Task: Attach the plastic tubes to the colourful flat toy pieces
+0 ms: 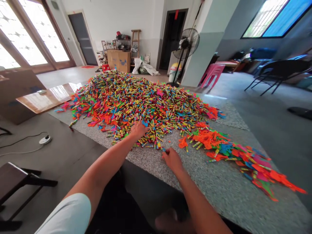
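A large heap of small printed tubes (146, 97) with colourful plastic pieces among them lies in front of me. My left hand (139, 129) reaches onto the near slope of the heap, its fingers apart among the tubes, next to a blue plastic piece (145, 123). Just off the heap's near edge, my right hand (172, 159) is closed in a pinch. A small tube (163, 149) with a bluish end shows at its fingertips, mostly hidden by them. To the right stretches a row of orange, green, blue and pink plastic pieces (216, 139) with tubes attached or mixed in.
Everything lies on a speckled stone slab (151, 159). A wooden board (46, 97) adjoins it at the left, near a dark stool (14, 178) and a white round device with a cord (45, 139). Behind stand a fan (186, 44), pink stools (213, 73) and a cardboard box (118, 60).
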`<state>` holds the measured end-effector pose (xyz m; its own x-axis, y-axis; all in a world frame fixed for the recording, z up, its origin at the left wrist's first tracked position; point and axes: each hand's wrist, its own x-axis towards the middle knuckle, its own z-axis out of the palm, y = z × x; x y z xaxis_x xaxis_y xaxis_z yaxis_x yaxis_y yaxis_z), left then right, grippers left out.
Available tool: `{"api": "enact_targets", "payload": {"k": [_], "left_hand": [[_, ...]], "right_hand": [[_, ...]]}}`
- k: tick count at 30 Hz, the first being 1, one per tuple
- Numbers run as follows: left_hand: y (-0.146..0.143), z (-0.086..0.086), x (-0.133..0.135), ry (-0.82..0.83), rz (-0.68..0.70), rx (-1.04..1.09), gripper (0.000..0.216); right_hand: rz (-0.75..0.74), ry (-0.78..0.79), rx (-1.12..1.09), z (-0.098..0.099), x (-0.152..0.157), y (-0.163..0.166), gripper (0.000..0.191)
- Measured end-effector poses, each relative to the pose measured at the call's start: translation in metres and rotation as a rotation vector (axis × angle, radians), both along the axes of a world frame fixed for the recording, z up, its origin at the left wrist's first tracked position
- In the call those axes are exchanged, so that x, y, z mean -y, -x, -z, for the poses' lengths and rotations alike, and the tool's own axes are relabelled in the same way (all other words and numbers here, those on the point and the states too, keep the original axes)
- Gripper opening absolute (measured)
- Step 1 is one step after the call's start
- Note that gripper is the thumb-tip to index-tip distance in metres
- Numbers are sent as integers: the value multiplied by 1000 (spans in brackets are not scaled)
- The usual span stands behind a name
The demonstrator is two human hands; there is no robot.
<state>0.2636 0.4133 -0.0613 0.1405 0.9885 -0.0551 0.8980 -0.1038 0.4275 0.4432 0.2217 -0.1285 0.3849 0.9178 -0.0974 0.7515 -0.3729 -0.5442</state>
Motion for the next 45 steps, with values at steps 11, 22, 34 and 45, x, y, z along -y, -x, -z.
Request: {"api": "enact_targets", "payload": {"k": [11,22,34,45], "left_hand": [[16,10,11,-85,258,-38,39],[19,-9,75,195,340,736,20],[29,-9,115,505,267,1177,20],[67,-11,142,746,319,1159,41]], "right_hand": [[29,-265,-562,-10,24,3,25],[19,-451,-881,-54,18,19,44],[-109,-315,-944,-47,54,47,29],[-42,-387,-1112,-62,60,65,33]]}}
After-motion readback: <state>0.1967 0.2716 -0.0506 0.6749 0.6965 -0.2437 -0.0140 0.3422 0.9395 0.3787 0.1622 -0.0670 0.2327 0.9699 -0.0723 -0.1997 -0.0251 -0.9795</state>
